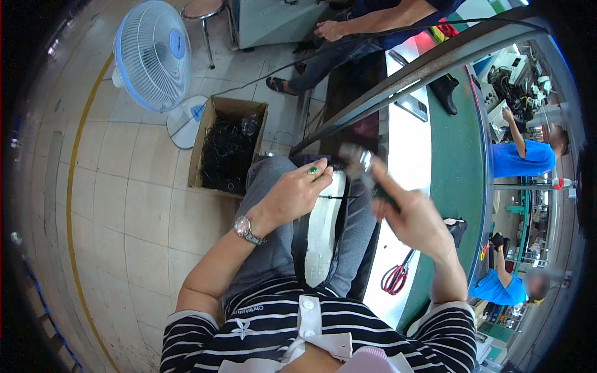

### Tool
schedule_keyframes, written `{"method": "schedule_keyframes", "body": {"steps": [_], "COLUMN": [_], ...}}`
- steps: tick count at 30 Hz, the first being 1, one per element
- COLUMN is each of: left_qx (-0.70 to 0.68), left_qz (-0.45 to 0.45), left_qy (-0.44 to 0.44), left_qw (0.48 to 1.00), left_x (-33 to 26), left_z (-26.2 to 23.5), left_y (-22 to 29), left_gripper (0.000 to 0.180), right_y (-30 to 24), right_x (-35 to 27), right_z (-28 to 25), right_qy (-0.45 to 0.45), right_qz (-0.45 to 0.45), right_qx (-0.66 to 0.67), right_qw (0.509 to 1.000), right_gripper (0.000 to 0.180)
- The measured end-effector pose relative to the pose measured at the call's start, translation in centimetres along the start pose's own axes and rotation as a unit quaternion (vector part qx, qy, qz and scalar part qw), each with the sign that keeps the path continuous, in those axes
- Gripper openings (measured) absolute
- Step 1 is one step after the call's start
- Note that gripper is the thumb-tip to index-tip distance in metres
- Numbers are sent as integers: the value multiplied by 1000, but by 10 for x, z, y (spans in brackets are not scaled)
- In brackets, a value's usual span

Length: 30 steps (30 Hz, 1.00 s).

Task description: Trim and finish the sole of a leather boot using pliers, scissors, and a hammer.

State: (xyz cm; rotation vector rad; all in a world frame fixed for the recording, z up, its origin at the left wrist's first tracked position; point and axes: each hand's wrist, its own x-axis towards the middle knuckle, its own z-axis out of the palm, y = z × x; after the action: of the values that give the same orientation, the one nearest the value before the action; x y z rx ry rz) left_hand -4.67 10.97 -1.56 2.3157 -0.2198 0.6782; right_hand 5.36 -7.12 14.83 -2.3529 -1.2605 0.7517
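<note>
The left hand [292,198] is closed at the far end of a shoe-shaped piece [319,245], its fingertips pinched at the dark edging there; whether anything small is also held between them cannot be told. The piece is laid lengthwise on the thighs [264,248], running from this pinch back toward the body, pale underside up. The right hand [415,221], just to the right of that pinch, is wrapped around a hammer-like tool [364,165]; its metal head is blurred, so its exact form cannot be made out, but it appears to be in motion beside the left fingertips.

For this step, apparently working the edging at the far end, the piece should be pressed firmly into the lap so that it does not rock under a blow. The edging should be held taut, with the fingertips drawn back from the spot to be struck. Short, square taps are to be preferred; a glancing one could catch a finger or mark the pale face. The thin dark cord [333,197], crossing the piece just nearer the body than the pinch, should be left out of the tool's path.

Farther off, right of and nearer the body than the tool grip, red-handled scissors [394,280] are laid on the bench [379,303], clear of the right hand.
</note>
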Motion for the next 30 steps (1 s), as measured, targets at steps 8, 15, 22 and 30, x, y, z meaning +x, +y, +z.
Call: {"method": "schedule_keyframes", "body": {"steps": [8, 15, 22, 30], "left_qx": [12, 5, -2, -81], "left_qz": [6, 20, 2, -104], "left_qy": [1, 4, 10, 24], "left_qw": [1000, 1000, 1000, 991], "left_x": [2, 3, 2, -4], "left_z": [-1, 3, -2, 1], "left_y": [-8, 0, 3, 8], "left_gripper": [32, 35, 31, 28], "right_y": [5, 27, 3, 26], "right_x": [3, 7, 5, -3], "right_z": [38, 77, 45, 56], "right_qy": [-49, 95, 146, 44], "right_qz": [104, 79, 4, 25], "right_qx": [-109, -95, -23, -82], "right_qw": [987, 988, 989, 995], "right_gripper": [75, 76, 75, 66]}}
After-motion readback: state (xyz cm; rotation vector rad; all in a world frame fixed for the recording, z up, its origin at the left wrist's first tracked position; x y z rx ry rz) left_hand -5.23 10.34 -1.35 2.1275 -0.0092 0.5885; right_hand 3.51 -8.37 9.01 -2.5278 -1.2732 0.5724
